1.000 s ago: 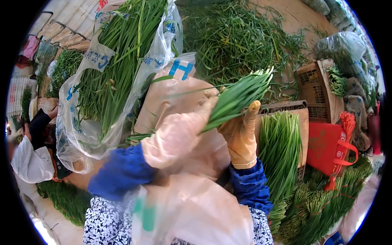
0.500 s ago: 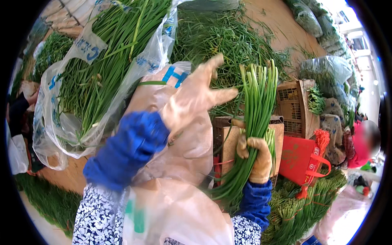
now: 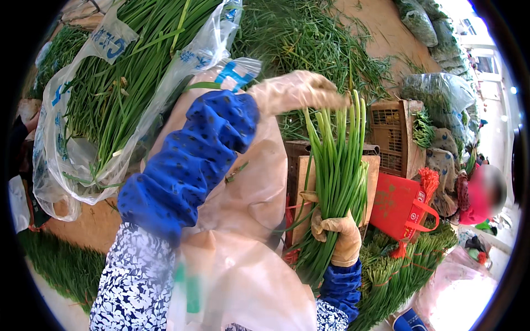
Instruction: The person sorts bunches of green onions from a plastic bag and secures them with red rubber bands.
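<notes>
My right hand (image 3: 337,234), in a tan glove, is closed around a bunch of garlic chives (image 3: 334,165). The pale stem ends point up and away, and the green leaves hang below the fist. My left hand (image 3: 301,94), gloved too and slightly blurred, reaches across to the top of the bunch. Its fingers are stretched out at the stem ends; whether they touch them I cannot tell. Behind the bunch stands a wooden board (image 3: 303,176). A clear plastic bag (image 3: 52,149) of long loose chives (image 3: 110,94) lies open at the left.
Loose green trimmings (image 3: 298,38) are heaped beyond my hands. At the right are a crate (image 3: 389,129), a red bag (image 3: 395,205) with red ties (image 3: 429,185) and tied chive bundles (image 3: 397,270). A person in pink (image 3: 480,196) is farther right. A pale plastic apron (image 3: 237,265) covers my lap.
My left hand has swung right, from spread fingers in the air to the stem ends. My right hand keeps hold of the chives, which have shifted slightly left and nearer to me.
</notes>
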A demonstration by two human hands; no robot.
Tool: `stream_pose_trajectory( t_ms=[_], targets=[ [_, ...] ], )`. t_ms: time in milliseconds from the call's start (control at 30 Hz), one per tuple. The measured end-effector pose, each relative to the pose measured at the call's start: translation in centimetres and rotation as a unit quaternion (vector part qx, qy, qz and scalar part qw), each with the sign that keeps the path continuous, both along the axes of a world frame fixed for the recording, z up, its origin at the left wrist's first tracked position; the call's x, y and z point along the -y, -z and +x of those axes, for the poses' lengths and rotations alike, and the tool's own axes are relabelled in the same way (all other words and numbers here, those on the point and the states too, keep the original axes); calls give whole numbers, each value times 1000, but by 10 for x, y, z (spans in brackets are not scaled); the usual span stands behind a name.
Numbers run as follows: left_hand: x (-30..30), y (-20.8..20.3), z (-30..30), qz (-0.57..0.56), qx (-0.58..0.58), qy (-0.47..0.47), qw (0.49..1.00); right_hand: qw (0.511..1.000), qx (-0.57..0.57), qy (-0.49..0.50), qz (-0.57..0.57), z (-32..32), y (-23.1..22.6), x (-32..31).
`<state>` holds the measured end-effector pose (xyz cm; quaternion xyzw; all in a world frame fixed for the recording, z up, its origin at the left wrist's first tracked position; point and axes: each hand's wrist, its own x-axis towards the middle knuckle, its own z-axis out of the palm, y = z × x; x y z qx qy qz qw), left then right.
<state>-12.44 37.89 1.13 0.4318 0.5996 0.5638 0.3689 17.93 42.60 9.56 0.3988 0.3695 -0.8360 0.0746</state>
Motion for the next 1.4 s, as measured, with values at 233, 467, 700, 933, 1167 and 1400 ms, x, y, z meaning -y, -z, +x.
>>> stream_pose_trajectory(
  t_ms=[233,467,700,933,1167,1400],
  targets=[
    [8,32,-41,-18,212,-296,931,1000,-23,-5,-4,-2,2,7],
    [8,39,0,-92,236,-149,956,994,-94,45,-39,9,15,7],
    [7,40,-11,59,113,-220,967,995,-54,72,40,10,20,4],
    [29,16,7,-69,347,-91,931,981,22,21,194,-24,-2,6],
    [16,26,48,132,512,-95,843,961,136,-135,200,-58,3,33],
    [38,49,-25,64,332,-357,871,981,122,-69,137,-7,-4,62]
  ],
)
